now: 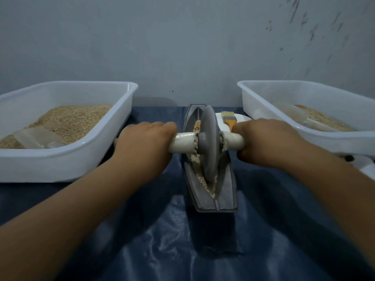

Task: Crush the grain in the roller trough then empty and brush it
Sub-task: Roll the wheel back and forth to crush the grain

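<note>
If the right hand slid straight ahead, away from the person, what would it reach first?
Probably the brush, lying just beyond the right hand, which grips the roller handle. The white tray sits to its right. Depth is hard to judge from this single view.

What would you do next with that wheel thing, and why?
Probably roll the wheel toward the far end of the trough. Both the left hand and the right hand grip the white handle, and whole-looking grain lies just beyond the wheel, while the near side looks finer, likely crushed.
</note>
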The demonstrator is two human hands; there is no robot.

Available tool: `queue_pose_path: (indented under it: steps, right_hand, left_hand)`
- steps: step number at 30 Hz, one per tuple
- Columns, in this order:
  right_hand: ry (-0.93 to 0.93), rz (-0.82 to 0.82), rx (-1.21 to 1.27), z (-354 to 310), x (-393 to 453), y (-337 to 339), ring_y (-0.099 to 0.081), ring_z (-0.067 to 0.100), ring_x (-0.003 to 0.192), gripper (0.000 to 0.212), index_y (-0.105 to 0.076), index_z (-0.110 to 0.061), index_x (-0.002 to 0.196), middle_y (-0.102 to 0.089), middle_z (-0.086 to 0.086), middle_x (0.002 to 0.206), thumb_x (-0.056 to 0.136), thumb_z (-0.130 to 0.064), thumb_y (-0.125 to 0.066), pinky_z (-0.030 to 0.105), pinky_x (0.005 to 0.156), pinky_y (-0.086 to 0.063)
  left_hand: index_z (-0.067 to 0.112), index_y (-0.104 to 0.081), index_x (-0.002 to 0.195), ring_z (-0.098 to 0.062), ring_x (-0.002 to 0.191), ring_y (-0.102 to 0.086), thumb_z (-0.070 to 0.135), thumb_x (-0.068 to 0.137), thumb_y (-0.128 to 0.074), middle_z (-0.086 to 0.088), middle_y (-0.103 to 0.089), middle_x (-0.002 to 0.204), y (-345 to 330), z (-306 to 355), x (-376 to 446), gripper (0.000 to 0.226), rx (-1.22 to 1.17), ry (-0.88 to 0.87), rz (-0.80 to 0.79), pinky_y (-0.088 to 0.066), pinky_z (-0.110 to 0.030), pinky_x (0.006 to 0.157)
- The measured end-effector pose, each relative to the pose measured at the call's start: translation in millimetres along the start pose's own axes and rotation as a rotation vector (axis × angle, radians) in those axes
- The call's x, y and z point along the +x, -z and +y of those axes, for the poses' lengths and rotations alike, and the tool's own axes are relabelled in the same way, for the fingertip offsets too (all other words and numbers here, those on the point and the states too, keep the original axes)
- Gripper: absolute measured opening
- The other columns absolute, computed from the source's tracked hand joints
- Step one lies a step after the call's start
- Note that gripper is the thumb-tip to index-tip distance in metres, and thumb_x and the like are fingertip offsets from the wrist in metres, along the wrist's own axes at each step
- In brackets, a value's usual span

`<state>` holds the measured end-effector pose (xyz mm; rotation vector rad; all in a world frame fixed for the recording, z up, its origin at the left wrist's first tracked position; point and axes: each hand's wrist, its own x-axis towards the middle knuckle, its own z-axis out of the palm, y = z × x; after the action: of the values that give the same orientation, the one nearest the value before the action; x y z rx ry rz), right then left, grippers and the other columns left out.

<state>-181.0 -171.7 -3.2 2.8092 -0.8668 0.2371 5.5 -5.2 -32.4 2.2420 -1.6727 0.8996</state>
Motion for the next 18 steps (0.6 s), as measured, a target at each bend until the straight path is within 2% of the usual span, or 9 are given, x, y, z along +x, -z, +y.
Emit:
queue_pose_path:
  steps: [3,6,8,13,18]
  right_hand:
    - [-0.054,0.138,-0.02,3,39,-24,-0.05,0.023,0.07,0.02,-0.059,-0.031,0.097,-0.058,-0.004,0.08,0.079,-0.023,-0.06,0.029,0.06,-0.034]
    - [-0.051,0.311,-0.03,8,69,-42,-0.061,0.031,0.076,0.013,-0.06,-0.024,0.093,-0.067,0.004,0.084,0.081,-0.027,-0.064,0.03,0.061,-0.033]
    - [-0.077,0.342,-0.027,11,80,-47,-0.063,0.033,0.079,0.013,-0.059,-0.023,0.09,-0.067,0.006,0.084,0.079,-0.026,-0.065,0.031,0.061,-0.032]
    - [-0.063,0.281,-0.024,9,72,-41,-0.059,0.031,0.076,0.016,-0.057,-0.024,0.095,-0.065,0.003,0.086,0.08,-0.027,-0.063,0.03,0.062,-0.031]
    - [-0.033,0.063,0.007,1,19,-13,-0.056,0.024,0.074,0.021,-0.057,-0.03,0.095,-0.059,-0.004,0.081,0.076,-0.021,-0.057,0.029,0.059,-0.037]
  left_hand:
    - [0.021,-0.047,0.086,-0.027,0.071,-0.054,0.024,0.083,-0.061,-0.002,-0.057,0.08,-28,-8,24,0.015,-0.008,0.074,-0.049,-0.041,-0.034,0.061]
    - [0.018,-0.051,0.086,-0.03,0.07,-0.055,0.018,0.081,-0.063,-0.006,-0.06,0.08,-46,-16,52,0.013,0.003,0.09,-0.003,-0.037,-0.034,0.06]
    - [0.021,-0.047,0.084,-0.028,0.068,-0.051,0.017,0.08,-0.062,-0.004,-0.056,0.077,-52,-20,67,0.017,0.019,0.117,-0.02,-0.035,-0.034,0.061]
    - [0.025,-0.036,0.083,-0.022,0.065,-0.043,0.018,0.081,-0.062,0.0,-0.051,0.075,-47,-19,62,0.026,0.005,0.124,-0.082,-0.037,-0.034,0.062]
    - [0.025,-0.037,0.079,-0.023,0.061,-0.048,0.023,0.08,-0.062,0.007,-0.039,0.068,-15,-5,15,0.025,-0.03,0.039,-0.064,-0.043,-0.033,0.058]
